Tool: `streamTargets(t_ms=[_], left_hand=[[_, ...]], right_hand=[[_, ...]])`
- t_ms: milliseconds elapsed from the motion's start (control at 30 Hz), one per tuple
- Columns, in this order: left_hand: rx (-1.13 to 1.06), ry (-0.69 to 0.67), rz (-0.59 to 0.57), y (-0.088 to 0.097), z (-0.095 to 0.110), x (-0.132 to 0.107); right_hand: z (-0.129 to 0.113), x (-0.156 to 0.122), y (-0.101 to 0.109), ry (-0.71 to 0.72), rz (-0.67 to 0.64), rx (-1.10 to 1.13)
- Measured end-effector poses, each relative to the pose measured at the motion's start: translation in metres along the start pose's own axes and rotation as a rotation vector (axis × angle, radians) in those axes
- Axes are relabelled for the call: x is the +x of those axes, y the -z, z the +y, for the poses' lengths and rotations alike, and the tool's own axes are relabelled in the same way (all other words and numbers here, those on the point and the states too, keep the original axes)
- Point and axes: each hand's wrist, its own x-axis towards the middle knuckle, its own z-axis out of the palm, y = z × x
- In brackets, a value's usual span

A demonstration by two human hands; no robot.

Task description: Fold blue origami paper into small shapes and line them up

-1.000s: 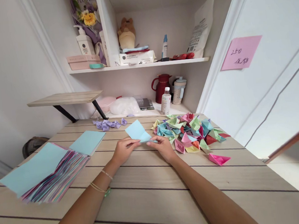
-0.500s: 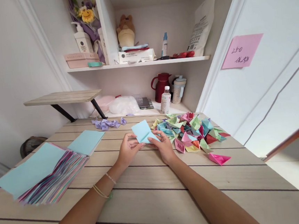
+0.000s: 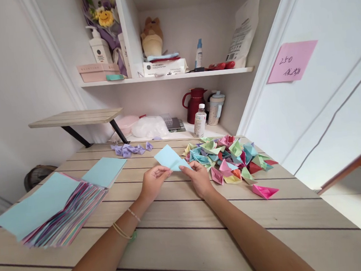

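Clock positions are read from the blue sheet [image 3: 167, 155], twelve being the far edge of the tabletop [image 3: 190, 244]. The sheet is at mid-tabletop, between both hands; whether its underside touches the wood cannot be told. Its long axis runs from ten to four. The right hand [image 3: 199, 180] sits at the four o'clock end, thumb on top, its grip closed on the paper; the fingers beneath are partly hidden. The left hand [image 3: 154, 182] is at eight, fingertips pinching the near-left edge. The right hand covers more of the sheet and is the nearer.

Count: one sheet held; one fanned paper stack [image 3: 64, 217] at eight; one smaller blue stack [image 3: 104, 171] at nine; one heap of folded boats [image 3: 230, 160] at three, overlapping too much for a tally; one pink boat [image 3: 265, 191] apart at four; one group of purple folded pieces [image 3: 128, 150] at ten, number uncertain; one bottle [image 3: 200, 122] at one.
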Motion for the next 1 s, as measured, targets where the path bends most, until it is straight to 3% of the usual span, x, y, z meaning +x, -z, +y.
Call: streamTargets(t_ms=[300,500,1000], left_hand=[[-0.163,0.009,0.04,-0.005,0.003,-0.001],[-0.149,0.055,0.022,-0.006,0.003,-0.001],[-0.18,0.164,0.049,-0.011,0.002,-0.004]], right_hand=[[0.004,0.002,0.001,-0.057,0.052,0.056],[0.007,0.004,0.003,-0.126,0.045,0.133],[0.009,0.002,0.003,-0.114,0.023,0.121]])
